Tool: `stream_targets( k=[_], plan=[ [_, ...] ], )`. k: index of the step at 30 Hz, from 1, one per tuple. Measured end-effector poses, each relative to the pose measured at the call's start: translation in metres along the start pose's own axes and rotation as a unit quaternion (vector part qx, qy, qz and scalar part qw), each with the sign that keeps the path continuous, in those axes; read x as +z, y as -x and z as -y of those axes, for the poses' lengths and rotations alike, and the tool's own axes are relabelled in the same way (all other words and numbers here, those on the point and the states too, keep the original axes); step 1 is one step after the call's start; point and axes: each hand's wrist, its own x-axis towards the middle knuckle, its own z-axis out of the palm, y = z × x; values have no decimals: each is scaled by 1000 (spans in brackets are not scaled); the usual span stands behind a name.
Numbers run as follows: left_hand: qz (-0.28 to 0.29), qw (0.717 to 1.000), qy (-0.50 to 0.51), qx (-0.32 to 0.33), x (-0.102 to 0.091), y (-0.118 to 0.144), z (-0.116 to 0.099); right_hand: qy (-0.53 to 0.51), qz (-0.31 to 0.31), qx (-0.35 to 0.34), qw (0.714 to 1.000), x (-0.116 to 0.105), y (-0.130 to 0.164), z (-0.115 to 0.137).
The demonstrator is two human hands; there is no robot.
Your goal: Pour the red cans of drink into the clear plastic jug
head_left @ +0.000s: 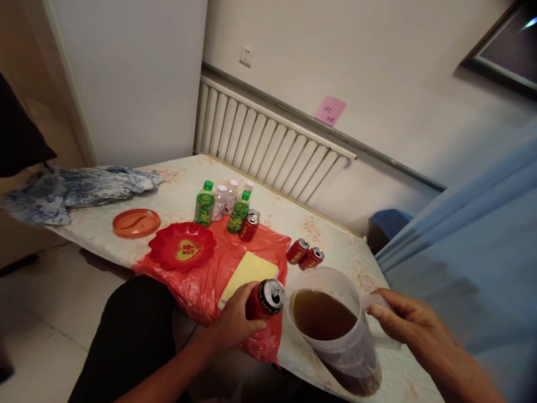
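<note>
Fingers of the left hand (pixel 237 323) wrap closed around a red drink can (pixel 264 299), tipped on its side so its long axis runs left to right, with the opened top facing the rim of a clear plastic pitcher (pixel 335 330). The can's mouth sits just beside the pitcher's left rim, nearly touching it. Whether liquid is passing between them cannot be told. The pitcher stands at the near edge of the tabletop (pixel 335 235) and holds brown liquid. The right hand (pixel 403 322) closes around the pitcher's handle on its right side, fingers curled over it.

So the can lies directly left of the pitcher, and the left hand is the nearer one to it; the right hand steadies the vessel from the opposite side.

Under the can a red plastic bag (pixel 210 280) hangs over the near edge, with a yellow pad (pixel 247 271) on it and a red heart-marked dish (pixel 182 245). Two more red cans (pixel 305 254) lie on their sides just behind the pitcher. Farther back stand green bottles (pixel 205 204) and an upright red can, with an orange plate (pixel 136 223) toward the left edge and a blue patterned cloth (pixel 75 190) at the far left corner.
</note>
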Motion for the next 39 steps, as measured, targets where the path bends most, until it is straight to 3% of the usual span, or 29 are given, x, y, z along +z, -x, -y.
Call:
stream_targets(
  k=[39],
  plan=[
    [1, 1000, 2, -1, 1, 1, -8, 42, 28, -14, 999, 2, -5, -1]
  ],
)
